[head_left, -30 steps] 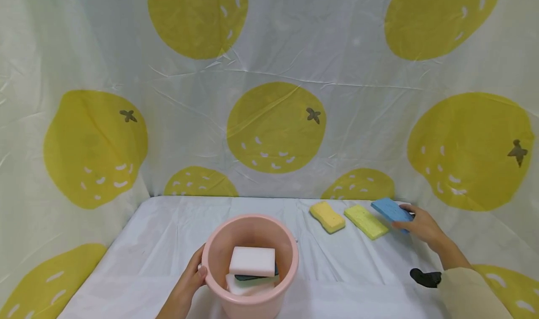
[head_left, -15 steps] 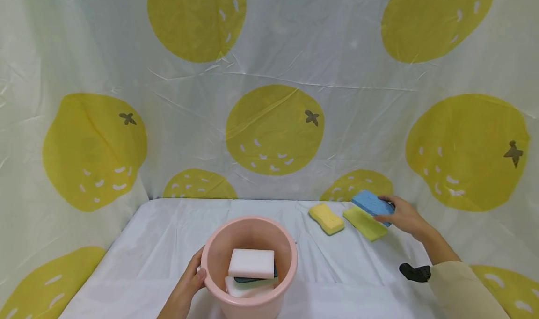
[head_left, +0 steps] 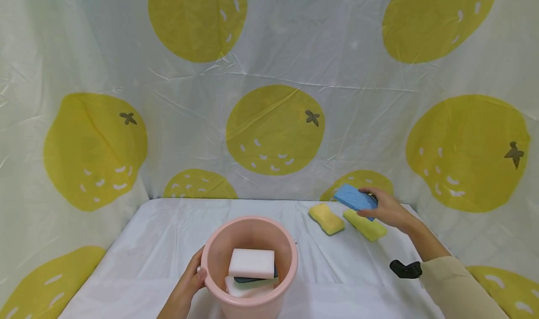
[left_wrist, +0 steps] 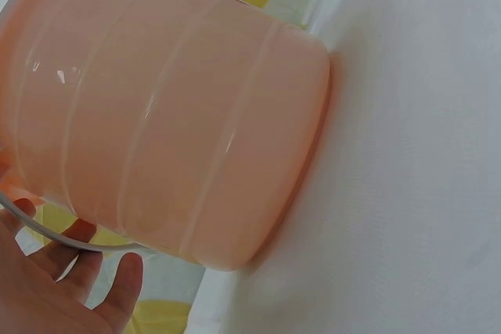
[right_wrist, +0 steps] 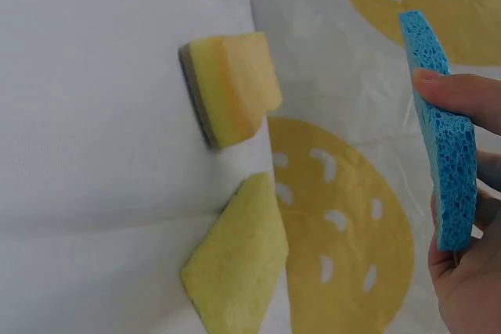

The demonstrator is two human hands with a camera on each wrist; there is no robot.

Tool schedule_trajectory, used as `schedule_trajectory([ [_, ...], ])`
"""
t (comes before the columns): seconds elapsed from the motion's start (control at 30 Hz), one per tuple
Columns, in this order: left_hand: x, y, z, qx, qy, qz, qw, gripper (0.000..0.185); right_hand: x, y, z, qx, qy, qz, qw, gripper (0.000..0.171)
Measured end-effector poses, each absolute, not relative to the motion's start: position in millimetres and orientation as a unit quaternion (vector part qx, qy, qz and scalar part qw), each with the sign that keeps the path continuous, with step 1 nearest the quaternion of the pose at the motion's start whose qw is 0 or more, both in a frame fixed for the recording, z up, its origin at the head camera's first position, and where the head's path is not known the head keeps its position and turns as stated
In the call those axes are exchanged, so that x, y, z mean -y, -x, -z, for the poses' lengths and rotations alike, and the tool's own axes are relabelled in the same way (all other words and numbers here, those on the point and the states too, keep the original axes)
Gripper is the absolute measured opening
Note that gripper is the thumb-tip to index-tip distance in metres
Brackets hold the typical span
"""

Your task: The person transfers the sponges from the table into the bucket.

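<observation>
A pink bucket stands at the front of the table, tilted by the camera in the left wrist view. My left hand holds its left side by the rim; in the left wrist view the fingers lie against the wall and the thin grey handle. Inside are white sponges and a dark green-backed scouring sponge. My right hand pinches a blue sponge between thumb and fingers, raised above the table. Below it lies a yellow-green sponge, partly covered, beside a yellow wavy-sided sponge.
White cloth covers the table. A curtain printed with yellow fruit hangs behind it and at both sides. A black strap end sticks out from the right sleeve.
My right hand has carried the blue sponge leftward and slightly up, from the right of the yellow-green sponge to above it. My left hand and the bucket stay in place.
</observation>
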State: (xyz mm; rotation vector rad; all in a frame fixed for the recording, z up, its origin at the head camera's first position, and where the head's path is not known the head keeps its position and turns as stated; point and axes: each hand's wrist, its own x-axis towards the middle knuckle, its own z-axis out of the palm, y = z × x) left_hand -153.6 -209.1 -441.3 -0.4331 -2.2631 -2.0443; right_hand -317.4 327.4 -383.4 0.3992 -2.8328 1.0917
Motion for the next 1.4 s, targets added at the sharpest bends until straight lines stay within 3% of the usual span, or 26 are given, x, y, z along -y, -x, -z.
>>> schedule_trajectory([
  [0.37, 208, 160, 454, 0.707, 0.142, 0.69, 0.065, 0.055, -288, 311, 361, 0.92, -0.197, -0.336, 0.049, 0.076],
  [0.73, 209, 155, 444, 0.726, 0.14, 0.672, 0.042, 0.052, -248, 298, 340, 0.912, -0.26, -0.311, 0.067, 0.073],
  [1.4, 207, 158, 449, 0.72, 0.138, 0.677, 0.065, 0.055, -180, 274, 314, 0.888, -0.361, -0.279, 0.063, 0.07],
])
